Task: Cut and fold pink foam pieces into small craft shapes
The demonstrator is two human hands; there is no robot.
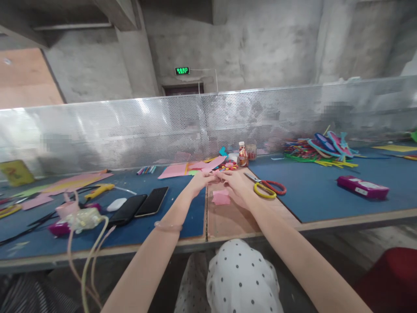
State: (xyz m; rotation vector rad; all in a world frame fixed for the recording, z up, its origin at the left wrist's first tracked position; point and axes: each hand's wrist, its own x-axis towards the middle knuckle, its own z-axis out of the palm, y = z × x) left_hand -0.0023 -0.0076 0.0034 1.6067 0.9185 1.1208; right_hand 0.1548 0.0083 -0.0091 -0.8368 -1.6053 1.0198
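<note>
"One small pink piece [216, 174], but where?"

"Between the left hand [202, 179] and the right hand [231, 179], pinched at the fingertips of both; its exact shape is too small to tell."

"And around them?"

"Pink paper [221, 197] lies just nearer the body than the hands. Scissors [274, 187] lie right of the right hand, a bottle [243, 155] stands beyond it, and a phone [152, 202] lies left of the left hand."

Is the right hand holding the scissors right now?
No, the scissors lie on the table beside the right hand, which is together with the left hand at a small pink piece.
</note>
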